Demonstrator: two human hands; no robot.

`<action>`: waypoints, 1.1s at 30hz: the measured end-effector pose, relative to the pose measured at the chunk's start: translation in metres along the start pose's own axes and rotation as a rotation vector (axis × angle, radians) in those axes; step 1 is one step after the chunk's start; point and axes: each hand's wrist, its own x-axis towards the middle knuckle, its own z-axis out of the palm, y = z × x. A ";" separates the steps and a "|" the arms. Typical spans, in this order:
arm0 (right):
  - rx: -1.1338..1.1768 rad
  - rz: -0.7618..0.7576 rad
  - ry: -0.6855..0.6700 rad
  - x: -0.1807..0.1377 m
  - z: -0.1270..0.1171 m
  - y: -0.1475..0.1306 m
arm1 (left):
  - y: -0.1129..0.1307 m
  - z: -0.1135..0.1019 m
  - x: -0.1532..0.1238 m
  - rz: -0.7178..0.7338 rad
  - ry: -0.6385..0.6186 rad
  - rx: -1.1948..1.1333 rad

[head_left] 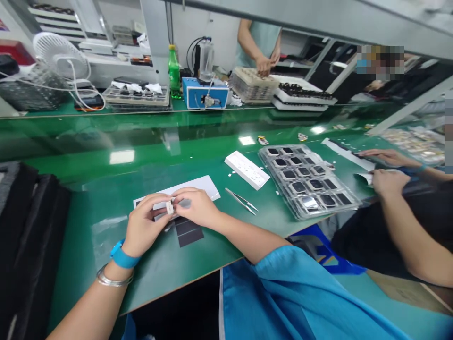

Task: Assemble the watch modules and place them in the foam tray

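My left hand point(144, 225): curled, fingers and thumb closed in around the small white part point(170, 207); a blue wrist strap point(123, 258) and a metal bangle point(115, 279) sit on that wrist;
My right hand point(197, 207): fingers bent and nearly closed, meeting my left fingers at the same part; my blue sleeve point(283, 293) shows below that forearm;
Held part: small, white, pinched between both hands above the white sheet point(193, 188); its exact kind is too small to tell;
Under my hands: the white sheet lies on the green workbench point(200, 255), with a dark ribbed strip point(188, 231) just beside its near edge;
To my right: steel tweezers point(240, 201) lie on the bench, near a white rectangular block point(247, 170) with tiny white bits scattered close by;
Further right: a clear plastic tray point(307, 182) holds rows of dark square parts in its pockets;
Person beside me: two hands, the lower one point(387, 182) gripping a curled white piece point(364, 178), the upper one point(387, 157) resting by a white strip point(348, 154);
Across the bench: another person's hands point(264, 63) work at a beige crate point(255, 85), beyond a blue bench unit point(204, 93) and a green bottle point(173, 72);
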 end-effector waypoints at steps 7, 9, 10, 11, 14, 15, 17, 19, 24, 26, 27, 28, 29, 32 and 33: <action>-0.112 -0.062 0.118 0.009 -0.016 0.003 | 0.001 0.002 0.001 -0.087 0.059 -0.188; -0.200 -0.046 0.230 0.017 -0.041 0.006 | 0.004 0.001 0.002 -0.163 0.115 -0.301; -0.259 -0.007 0.298 0.020 -0.056 0.009 | 0.005 0.001 0.003 -0.209 0.144 -0.371; -0.326 0.050 0.361 0.022 -0.073 0.012 | 0.007 0.000 0.004 -0.257 0.168 -0.450; -0.537 0.309 0.481 0.023 -0.120 0.028 | 0.011 0.000 0.006 -0.385 0.206 -0.683; -0.600 0.412 0.491 0.023 -0.132 0.034 | 0.012 0.000 0.007 -0.411 0.209 -0.738; -0.646 0.502 0.483 0.024 -0.144 0.047 | 0.011 0.000 0.008 -0.433 0.208 -0.811; -0.577 0.446 0.529 0.026 -0.140 0.053 | 0.009 -0.001 0.008 -0.442 0.190 -0.853; 0.109 0.151 0.316 0.022 -0.067 0.023 | 0.007 -0.005 0.006 -0.445 0.080 -0.935; 0.341 0.133 0.097 0.014 -0.034 0.005 | 0.008 -0.005 0.006 -0.445 0.048 -0.959; 0.428 0.136 0.020 0.010 -0.021 -0.002 | 0.008 -0.006 0.005 -0.446 0.038 -0.967; 0.502 0.149 -0.027 0.006 -0.011 -0.007 | 0.009 -0.006 0.005 -0.447 0.029 -0.970; 0.571 0.173 -0.055 0.003 -0.004 -0.010 | 0.009 -0.007 0.005 -0.446 0.021 -0.968; 0.734 0.300 -0.155 -0.001 0.002 -0.010 | 0.010 -0.009 0.006 -0.446 0.029 -0.938; 0.762 0.342 -0.201 -0.001 0.002 -0.008 | 0.010 -0.010 0.007 -0.446 0.038 -0.923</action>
